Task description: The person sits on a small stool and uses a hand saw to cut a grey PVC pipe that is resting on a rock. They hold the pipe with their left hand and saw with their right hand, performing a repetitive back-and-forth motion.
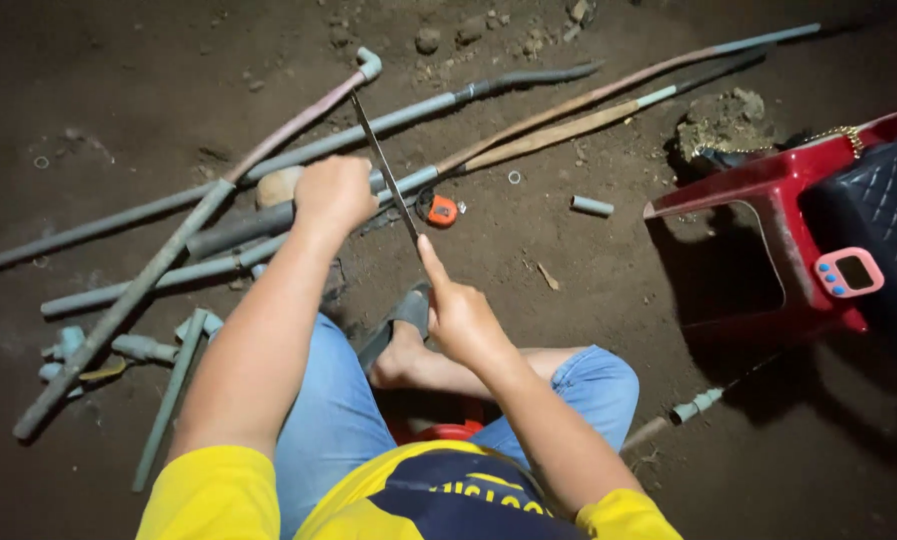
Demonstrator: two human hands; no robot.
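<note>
My left hand (334, 192) presses down on a grey plastic pipe (238, 232) that lies across the dirt floor in front of my knees. My right hand (458, 312) grips the near end of a thin hacksaw blade (381, 163), forefinger stretched along it. The blade slants away from me and crosses the pipe just right of my left hand. My foot in a grey sandal (400, 322) rests on the ground below the pipe.
Several long grey pipes (388, 122) and short fittings (144, 348) lie scattered on the dirt. An orange tape measure (440, 210) sits beside the cut. A red plastic stool (768, 190) with a black bag and a pink timer (848, 272) stands at right.
</note>
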